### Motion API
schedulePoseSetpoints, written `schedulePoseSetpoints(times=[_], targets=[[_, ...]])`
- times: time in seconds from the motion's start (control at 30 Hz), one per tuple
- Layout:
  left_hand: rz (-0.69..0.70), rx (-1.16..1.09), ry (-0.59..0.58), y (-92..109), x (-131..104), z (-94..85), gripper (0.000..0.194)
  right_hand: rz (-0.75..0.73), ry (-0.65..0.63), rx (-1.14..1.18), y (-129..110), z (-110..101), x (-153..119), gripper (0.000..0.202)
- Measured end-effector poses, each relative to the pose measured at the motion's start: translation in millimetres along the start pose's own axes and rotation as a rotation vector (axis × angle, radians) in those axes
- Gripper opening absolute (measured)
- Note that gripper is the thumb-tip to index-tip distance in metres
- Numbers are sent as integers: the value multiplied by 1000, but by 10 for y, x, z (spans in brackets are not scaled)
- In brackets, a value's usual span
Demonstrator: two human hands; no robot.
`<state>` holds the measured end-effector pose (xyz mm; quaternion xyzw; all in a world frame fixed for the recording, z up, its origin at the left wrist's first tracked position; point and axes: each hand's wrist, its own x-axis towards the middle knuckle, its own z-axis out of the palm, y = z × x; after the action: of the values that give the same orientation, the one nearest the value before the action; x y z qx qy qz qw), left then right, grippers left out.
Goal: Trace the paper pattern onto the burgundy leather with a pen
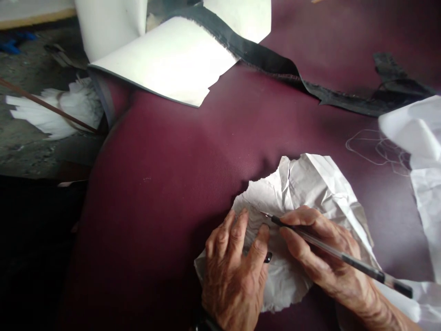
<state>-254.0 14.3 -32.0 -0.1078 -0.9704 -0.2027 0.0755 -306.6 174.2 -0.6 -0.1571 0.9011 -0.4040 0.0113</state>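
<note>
Two hands, one pen, one crumpled paper, one black strip.

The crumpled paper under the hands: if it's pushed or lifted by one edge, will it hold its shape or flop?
The crumpled paper looks thin and creased, so it would probably sag when lifted. The left hand presses it flat while the right hand holds a pen to it, which suggests it slides easily on the smooth maroon surface. Its ragged edges suggest it tears readily.

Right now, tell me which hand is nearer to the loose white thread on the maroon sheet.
Right. The right hand, gripping the pen, lies below-left of the thread; the left hand, flat on the crumpled paper, sits farther left.
</note>
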Motion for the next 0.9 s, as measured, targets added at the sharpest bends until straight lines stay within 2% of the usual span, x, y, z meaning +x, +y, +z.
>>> schedulePoseSetpoints(times=[0.13, 0.23, 0.33, 0.53, 0.73, 0.9], targets=[[21, 12, -36, -10, -36, 41, 38, -11, 34, -4, 40, 0, -64, 5], [-10, -39, 0, -15, -49, 62, 34, -174, 63, 16, 71, -47, -118, 18], [-34, -78, 44, -19, -51, 66, 28, -315, -6, 49, 70, -74, -133, 28], [-26, -85, -9, -32, -46, 46, 37, -130, -41, 64, 41, 19, -104, 18], [8, -81, -8, -63, 14, 37, 34, -155, 2, -57, -1, 12, -50, 10], [36, -47, -34, -118, 97, -14, 33, -178, 34, -72, -7, 7, -53, 9]])
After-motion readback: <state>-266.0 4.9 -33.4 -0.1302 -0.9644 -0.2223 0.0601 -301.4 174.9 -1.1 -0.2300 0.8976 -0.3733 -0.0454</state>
